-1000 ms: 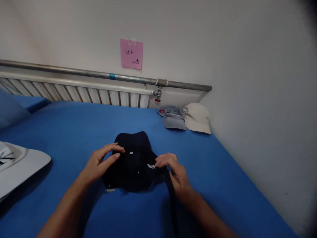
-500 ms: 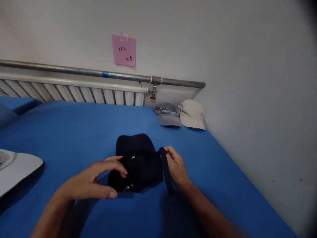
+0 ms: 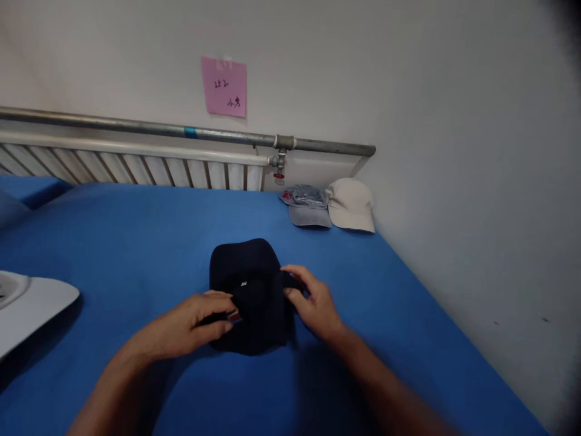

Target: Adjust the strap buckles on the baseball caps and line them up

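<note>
Hands (image 3: 195, 325) closer on curved cloth cap (image 3: 259, 303)

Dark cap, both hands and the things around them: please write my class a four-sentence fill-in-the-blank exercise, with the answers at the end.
1. In this view, the left hand is at the left side of the dark cap, the right hand at its ____ side.
2. The grey cap lies to the ____ of the beige cap.
3. The note is coloured ____.
4. The cloth is coloured ____.

Answers: right; left; pink; blue.
</note>
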A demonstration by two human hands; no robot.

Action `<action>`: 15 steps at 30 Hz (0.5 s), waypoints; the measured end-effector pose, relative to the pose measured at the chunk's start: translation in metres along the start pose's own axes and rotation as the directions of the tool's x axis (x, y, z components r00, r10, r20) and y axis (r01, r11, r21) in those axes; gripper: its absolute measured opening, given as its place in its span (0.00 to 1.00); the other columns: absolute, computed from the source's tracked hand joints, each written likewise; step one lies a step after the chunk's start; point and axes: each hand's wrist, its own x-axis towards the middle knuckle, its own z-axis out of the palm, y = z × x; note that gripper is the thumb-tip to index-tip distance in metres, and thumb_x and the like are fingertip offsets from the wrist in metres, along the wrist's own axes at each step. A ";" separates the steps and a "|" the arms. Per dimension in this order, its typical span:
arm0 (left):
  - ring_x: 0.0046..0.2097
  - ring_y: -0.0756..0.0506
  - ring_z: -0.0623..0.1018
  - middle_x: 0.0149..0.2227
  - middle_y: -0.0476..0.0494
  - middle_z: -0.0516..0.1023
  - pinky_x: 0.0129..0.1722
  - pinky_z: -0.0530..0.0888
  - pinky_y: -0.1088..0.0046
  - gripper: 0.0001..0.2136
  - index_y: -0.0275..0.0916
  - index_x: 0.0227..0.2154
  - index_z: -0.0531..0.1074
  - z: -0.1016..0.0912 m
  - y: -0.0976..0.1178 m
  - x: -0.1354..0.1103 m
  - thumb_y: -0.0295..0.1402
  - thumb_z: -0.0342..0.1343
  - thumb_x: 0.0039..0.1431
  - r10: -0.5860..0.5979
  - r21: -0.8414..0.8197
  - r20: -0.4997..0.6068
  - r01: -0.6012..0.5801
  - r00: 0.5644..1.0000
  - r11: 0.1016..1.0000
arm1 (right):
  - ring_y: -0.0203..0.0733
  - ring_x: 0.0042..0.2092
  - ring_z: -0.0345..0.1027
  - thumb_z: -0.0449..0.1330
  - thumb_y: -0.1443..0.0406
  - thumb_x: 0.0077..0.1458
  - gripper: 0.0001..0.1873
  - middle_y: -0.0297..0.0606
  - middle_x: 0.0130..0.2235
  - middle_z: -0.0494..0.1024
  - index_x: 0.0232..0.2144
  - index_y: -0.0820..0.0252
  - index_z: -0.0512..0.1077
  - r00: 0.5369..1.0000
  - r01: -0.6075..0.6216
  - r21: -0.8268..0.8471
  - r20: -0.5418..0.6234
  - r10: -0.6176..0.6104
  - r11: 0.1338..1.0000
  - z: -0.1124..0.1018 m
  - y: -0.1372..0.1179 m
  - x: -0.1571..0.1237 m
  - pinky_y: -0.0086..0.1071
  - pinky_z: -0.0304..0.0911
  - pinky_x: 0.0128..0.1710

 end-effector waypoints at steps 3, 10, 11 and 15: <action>0.34 0.49 0.71 0.34 0.49 0.74 0.34 0.69 0.76 0.11 0.39 0.40 0.73 0.001 -0.003 -0.002 0.37 0.48 0.65 -0.115 -0.116 -0.019 0.112 0.993 0.987 | 0.44 0.48 0.69 0.56 0.70 0.52 0.23 0.42 0.48 0.74 0.51 0.57 0.66 0.957 0.289 -0.134 0.026 -0.289 0.948 -0.004 -0.011 -0.004 0.40 0.64 0.48; 0.35 0.50 0.69 0.34 0.50 0.71 0.36 0.67 0.76 0.12 0.39 0.40 0.71 0.005 -0.004 0.001 0.41 0.48 0.65 -0.126 -0.253 -0.077 0.103 0.989 0.962 | 0.42 0.49 0.68 0.57 0.73 0.52 0.11 0.41 0.46 0.75 0.38 0.59 0.71 0.733 0.675 -0.334 0.212 -0.646 0.658 0.000 -0.039 -0.013 0.42 0.59 0.51; 0.35 0.50 0.69 0.34 0.50 0.71 0.35 0.66 0.76 0.12 0.39 0.39 0.71 0.005 -0.004 0.002 0.41 0.48 0.65 -0.133 -0.259 -0.085 0.107 0.988 0.960 | 0.42 0.49 0.68 0.57 0.73 0.52 0.09 0.40 0.46 0.76 0.36 0.59 0.71 0.721 0.692 -0.325 0.252 -0.646 0.645 0.002 -0.040 -0.015 0.41 0.59 0.51; 0.35 0.49 0.70 0.34 0.49 0.72 0.35 0.67 0.75 0.13 0.38 0.38 0.72 0.004 -0.001 0.004 0.41 0.48 0.65 -0.152 -0.293 -0.093 0.119 0.984 0.949 | 0.41 0.51 0.65 0.57 0.71 0.54 0.10 0.38 0.46 0.75 0.39 0.56 0.72 0.659 0.746 -0.281 0.446 -0.606 0.604 0.012 -0.042 -0.023 0.41 0.56 0.52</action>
